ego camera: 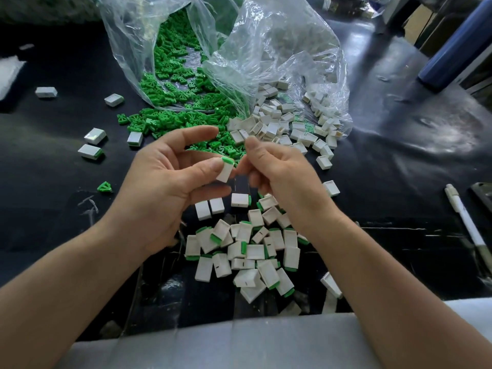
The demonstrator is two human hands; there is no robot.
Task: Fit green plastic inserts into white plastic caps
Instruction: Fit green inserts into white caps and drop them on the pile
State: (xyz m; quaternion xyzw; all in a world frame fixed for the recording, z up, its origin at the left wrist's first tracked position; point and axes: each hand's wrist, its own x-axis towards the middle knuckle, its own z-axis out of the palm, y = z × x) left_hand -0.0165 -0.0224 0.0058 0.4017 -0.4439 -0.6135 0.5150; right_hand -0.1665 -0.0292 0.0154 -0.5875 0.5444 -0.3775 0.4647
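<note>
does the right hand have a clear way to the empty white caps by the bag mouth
Probably yes: the empty white caps lie loose just beyond the right hand, outside the bag, with nothing between. The left hand pinches the fitted cap.

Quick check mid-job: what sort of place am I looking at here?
Probably a small-factory assembly bench: clear bags spill bulk green inserts and white caps onto a black worktop, with a pile of assembled caps nearby.

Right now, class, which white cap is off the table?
The cap showing green at its upper end, pinched by the left hand; all the others lie on the black table or in the clear bag.
</note>
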